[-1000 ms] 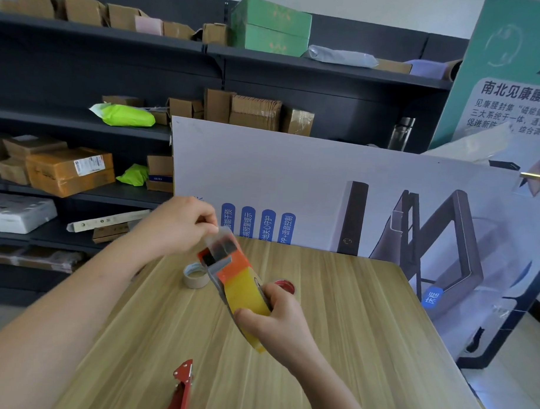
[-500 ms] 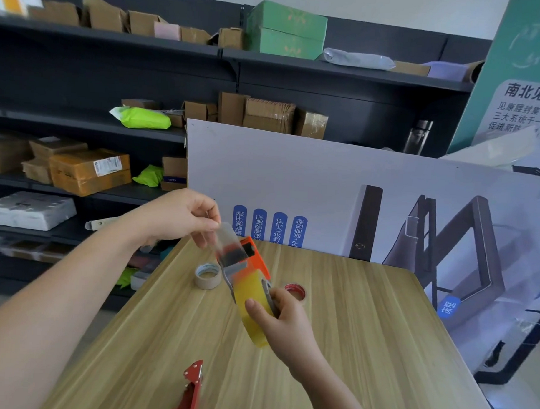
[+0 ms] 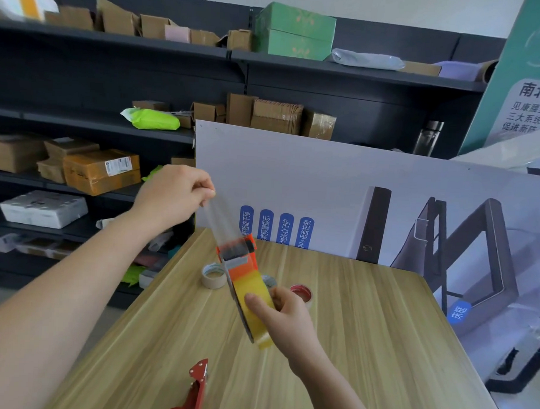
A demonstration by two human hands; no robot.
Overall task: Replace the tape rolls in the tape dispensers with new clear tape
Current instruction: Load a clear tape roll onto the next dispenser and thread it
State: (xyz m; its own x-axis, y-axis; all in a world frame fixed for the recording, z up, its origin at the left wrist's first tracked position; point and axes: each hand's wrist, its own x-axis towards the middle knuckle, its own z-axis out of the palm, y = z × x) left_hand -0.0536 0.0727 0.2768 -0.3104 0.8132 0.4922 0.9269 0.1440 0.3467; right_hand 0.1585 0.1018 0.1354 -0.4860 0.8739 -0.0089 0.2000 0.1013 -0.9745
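The orange tape dispenser (image 3: 241, 260) is held tilted above the middle of the wood-grain bench (image 3: 380, 346), with its head pointing to the upper left. The right hand (image 3: 284, 319) grips it low down. Its thumb presses flat on the broad yellowish tape roll (image 3: 255, 295) loaded in the dispenser, and its fingers curl behind. The left hand (image 3: 174, 198), at centre left, pinches the free end of a clear tape strip (image 3: 217, 225), which runs taut and glossy from the fingertips down to the dispenser's head.

On the bench behind the dispenser lies a low beige roll (image 3: 213, 275) with a wide cardboard core. To its right is a red-cored roll (image 3: 301, 292), partly hidden by the right hand. Between them a greyish ring (image 3: 269, 280) is mostly covered by the dispenser. At bottom centre a red dispenser (image 3: 196, 388) lies on the bench, cut off by the frame edge.

A large white printed board (image 3: 324, 181) stands at the bench's far edge and screens the lower part of the dark shelves (image 3: 84, 45). The shelves carry cardboard boxes, a green box (image 3: 294, 30) and a lime packet (image 3: 152, 120).
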